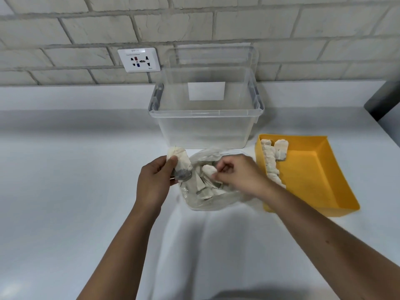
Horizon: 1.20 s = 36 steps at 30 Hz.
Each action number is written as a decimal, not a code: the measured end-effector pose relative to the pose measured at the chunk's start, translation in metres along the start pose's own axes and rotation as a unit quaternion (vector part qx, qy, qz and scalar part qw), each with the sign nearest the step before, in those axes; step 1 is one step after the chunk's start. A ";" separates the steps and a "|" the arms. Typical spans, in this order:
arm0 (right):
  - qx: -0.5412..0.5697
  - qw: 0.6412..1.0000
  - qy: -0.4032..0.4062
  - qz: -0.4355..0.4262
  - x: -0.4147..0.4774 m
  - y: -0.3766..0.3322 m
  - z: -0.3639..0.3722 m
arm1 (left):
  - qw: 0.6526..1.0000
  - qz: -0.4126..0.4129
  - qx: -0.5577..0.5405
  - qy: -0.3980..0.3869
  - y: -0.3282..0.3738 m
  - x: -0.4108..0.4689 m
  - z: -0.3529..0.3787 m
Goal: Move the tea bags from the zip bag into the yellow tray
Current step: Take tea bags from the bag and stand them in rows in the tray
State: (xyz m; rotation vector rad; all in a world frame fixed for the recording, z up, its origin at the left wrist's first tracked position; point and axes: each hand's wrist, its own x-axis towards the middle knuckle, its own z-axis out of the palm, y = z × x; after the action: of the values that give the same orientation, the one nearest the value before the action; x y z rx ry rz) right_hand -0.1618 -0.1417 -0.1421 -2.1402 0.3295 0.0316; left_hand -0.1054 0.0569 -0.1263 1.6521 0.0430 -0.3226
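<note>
A clear zip bag (218, 201) lies on the white counter in front of me with several pale tea bags (201, 187) inside. My left hand (154, 180) grips a tea bag (180, 162) at the bag's left edge, held upright. Inside the bag's opening, my right hand (238, 173) pinches another tea bag (208, 169) between its fingers. The yellow tray (313, 176) stands to the right of the bag, and a row of tea bags (271, 163) lies along its left wall.
A clear plastic storage bin (205, 126) with a white label stands just behind the zip bag. Its lid leans against the brick wall. A wall socket (139, 59) sits at the back left. A dark object (383, 100) is at the far right edge.
</note>
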 end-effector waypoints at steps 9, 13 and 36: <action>0.190 0.977 -0.096 0.018 -0.009 -0.016 -0.028 | 0.995 -0.025 -0.015 -0.095 -0.003 -0.013 0.023; 0.185 0.981 -0.047 0.030 -0.010 -0.014 -0.022 | 0.989 -0.062 -0.047 -0.130 0.000 -0.017 0.027; -0.189 0.977 -0.098 -0.024 -0.019 -0.001 0.024 | 0.999 -0.018 0.015 -0.044 -0.014 -0.006 0.008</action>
State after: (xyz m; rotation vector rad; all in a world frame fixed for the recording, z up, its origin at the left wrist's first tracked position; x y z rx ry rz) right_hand -0.1777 -0.1173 -0.1518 -2.4958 0.1645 0.2971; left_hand -0.1157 0.0516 -0.1389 1.6659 0.0010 -0.4244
